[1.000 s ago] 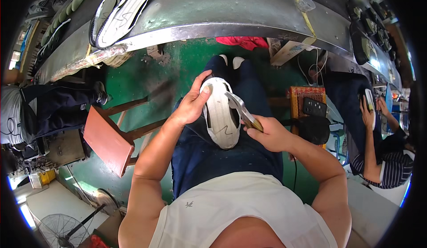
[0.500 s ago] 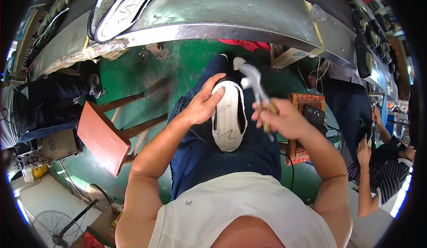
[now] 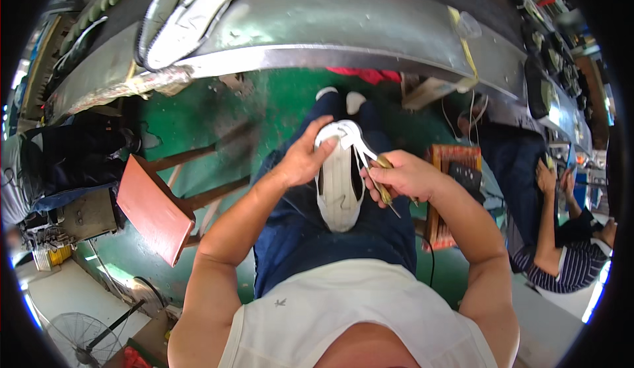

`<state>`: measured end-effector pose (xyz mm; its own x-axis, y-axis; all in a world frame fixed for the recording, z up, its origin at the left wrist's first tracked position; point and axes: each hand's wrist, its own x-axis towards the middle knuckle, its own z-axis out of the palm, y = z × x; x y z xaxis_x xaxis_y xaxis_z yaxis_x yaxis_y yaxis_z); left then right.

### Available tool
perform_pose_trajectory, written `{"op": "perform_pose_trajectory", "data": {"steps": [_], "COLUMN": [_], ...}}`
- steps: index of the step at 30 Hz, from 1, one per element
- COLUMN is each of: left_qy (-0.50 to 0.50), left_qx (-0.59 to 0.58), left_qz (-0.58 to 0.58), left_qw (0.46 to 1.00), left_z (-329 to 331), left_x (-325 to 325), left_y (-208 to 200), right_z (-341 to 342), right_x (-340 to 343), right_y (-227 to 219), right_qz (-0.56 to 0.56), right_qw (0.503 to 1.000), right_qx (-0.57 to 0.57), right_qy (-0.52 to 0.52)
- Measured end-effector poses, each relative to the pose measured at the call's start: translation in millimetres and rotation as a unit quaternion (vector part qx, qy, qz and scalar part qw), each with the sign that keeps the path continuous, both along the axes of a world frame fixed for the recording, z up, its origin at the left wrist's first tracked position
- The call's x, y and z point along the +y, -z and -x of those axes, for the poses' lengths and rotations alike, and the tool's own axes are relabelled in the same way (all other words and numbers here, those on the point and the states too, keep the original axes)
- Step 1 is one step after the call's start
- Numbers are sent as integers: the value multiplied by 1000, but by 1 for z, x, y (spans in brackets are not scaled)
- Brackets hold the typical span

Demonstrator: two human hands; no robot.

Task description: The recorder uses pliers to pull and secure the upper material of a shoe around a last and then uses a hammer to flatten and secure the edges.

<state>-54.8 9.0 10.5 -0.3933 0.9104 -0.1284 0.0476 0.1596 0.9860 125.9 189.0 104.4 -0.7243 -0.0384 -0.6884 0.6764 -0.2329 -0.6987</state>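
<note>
A shoe upper (image 3: 339, 193) with a white insole board rests bottom up over my lap, its far end pointing away from me. My left hand (image 3: 304, 155) is wrapped round the far left side of it, thumb pressed on the white board. In my right hand (image 3: 411, 178) is a pair of lasting pincers (image 3: 352, 133) with a curved silver head and brass-coloured handles. The pincers' head lies against the far end of the shoe, beside my left fingertips. Whether its jaws grip the edge cannot be made out.
A metal-topped bench (image 3: 297, 24) crosses ahead, bearing two white shoe pieces (image 3: 191, 24) at left. A reddish stool (image 3: 155, 209) stands to my left, a woven-topped seat (image 3: 456, 153) to my right. Co-workers sit on both sides; a fan (image 3: 79, 345) is at lower left.
The pincers have come down and left from above the shoe's right side onto its far end. My left hand keeps its hold on the shoe.
</note>
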Motion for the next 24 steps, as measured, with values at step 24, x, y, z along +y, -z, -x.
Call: {"op": "perform_pose_trajectory", "data": {"steps": [24], "left_qy": [-121], "left_qx": [-238], "left_qz": [-55], "left_qw": [962], "left_z": [-23], "left_x": [28], "left_y": [-18], "right_z": [-45], "right_x": [-14], "right_y": [14], "right_qz": [123], "right_qw": [983], "right_qx": [113], "right_qy": [70]}}
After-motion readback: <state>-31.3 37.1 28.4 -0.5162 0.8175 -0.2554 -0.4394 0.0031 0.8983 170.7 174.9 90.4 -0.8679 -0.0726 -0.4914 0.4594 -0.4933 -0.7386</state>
